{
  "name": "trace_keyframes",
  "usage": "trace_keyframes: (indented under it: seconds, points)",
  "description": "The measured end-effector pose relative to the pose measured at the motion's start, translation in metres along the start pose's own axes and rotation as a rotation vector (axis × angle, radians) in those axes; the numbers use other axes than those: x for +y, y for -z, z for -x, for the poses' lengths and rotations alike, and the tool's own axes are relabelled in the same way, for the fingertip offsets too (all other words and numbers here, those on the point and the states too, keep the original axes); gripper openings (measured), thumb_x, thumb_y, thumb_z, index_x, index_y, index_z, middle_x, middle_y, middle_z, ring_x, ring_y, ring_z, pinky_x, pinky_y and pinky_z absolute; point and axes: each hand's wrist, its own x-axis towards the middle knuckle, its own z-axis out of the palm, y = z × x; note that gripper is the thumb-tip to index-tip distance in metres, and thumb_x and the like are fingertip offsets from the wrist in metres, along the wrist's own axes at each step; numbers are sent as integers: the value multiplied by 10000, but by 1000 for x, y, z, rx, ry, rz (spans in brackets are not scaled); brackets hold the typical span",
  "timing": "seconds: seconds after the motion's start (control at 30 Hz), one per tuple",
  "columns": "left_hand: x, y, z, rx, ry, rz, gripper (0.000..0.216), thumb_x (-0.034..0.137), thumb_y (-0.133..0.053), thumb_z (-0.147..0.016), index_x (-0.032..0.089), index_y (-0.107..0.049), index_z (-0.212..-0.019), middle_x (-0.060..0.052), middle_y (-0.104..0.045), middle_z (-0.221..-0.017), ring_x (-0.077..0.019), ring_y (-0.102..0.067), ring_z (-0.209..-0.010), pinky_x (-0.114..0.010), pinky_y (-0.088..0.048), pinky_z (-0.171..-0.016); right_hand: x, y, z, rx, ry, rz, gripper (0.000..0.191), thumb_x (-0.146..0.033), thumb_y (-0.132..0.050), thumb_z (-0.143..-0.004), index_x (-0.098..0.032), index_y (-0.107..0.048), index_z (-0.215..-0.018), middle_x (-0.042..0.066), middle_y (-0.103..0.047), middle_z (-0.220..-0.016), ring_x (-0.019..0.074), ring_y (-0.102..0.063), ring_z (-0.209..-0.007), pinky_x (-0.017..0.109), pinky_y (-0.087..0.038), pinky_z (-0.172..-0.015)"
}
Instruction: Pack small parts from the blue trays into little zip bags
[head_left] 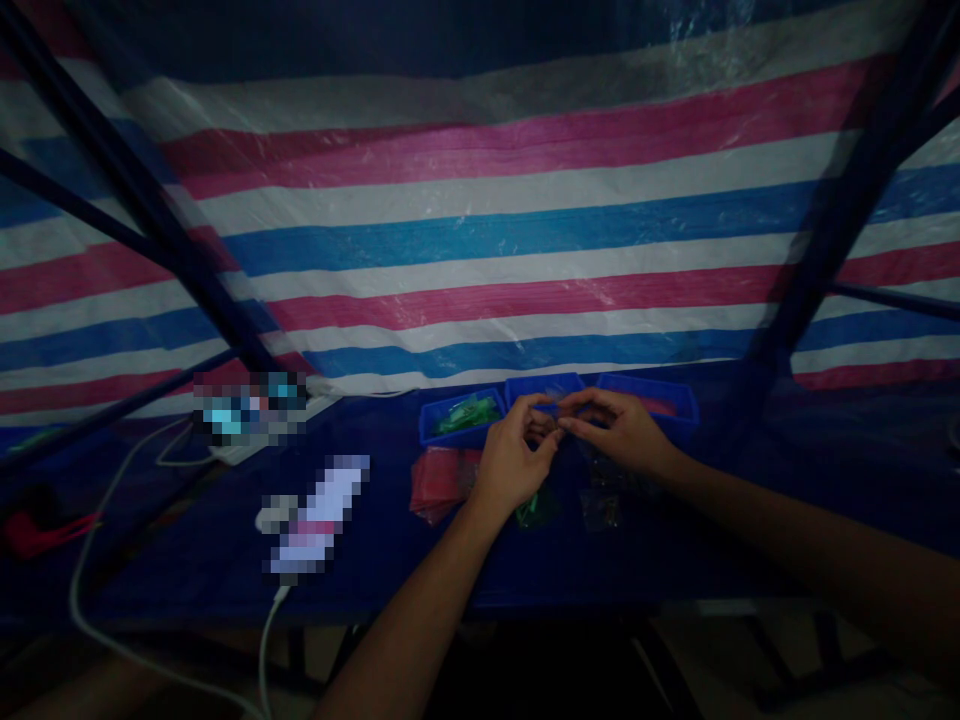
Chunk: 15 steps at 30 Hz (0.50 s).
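My left hand (519, 452) and my right hand (616, 428) meet over the blue table, fingertips pinched close together. Whatever lies between them is too small and dark to make out. Behind them is a row of blue bins: the left bin (429, 424) holds green packets (472, 412), the middle bin (536, 384) has clear plastic in it, and the right bin (688, 402) contains reddish packets. A stack of red packets (439, 485) lies beside my left wrist. Below my hands are a green packet (534, 510) and small clear bags (601, 508).
A lit phone (330, 510) with a white cable (266, 630) rests on the left of the table (202, 560), next to a small white object (276, 515). Farther back is a white power strip (262, 435). Dark metal posts and a striped tarp (510, 240) enclose the far side.
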Motion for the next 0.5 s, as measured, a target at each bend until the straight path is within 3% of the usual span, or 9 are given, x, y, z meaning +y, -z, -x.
trace_keyframes:
  seconds: [0.27,0.5]
  points:
    - [-5,0,0,25,-17,-16,392,186,-661,-917,219,-561,-1294,-16,-686,-901,-149,-687,-830,-265,-545,-773,-4,1,-1,-69,83,50,184,-392,-728,-885,-243,-768,-985,47,-761,-996,227,-718,-945,384,-568,-865]
    - [-5,0,0,5,-5,42,393,210,-651,-936,212,-549,-1315,-17,-685,-899,-149,-690,-827,-276,-546,-795,-5,2,0,-66,99,52,199,-412,-707,-906,-240,-771,-983,50,-748,-975,219,-704,-928,375,-557,-846]
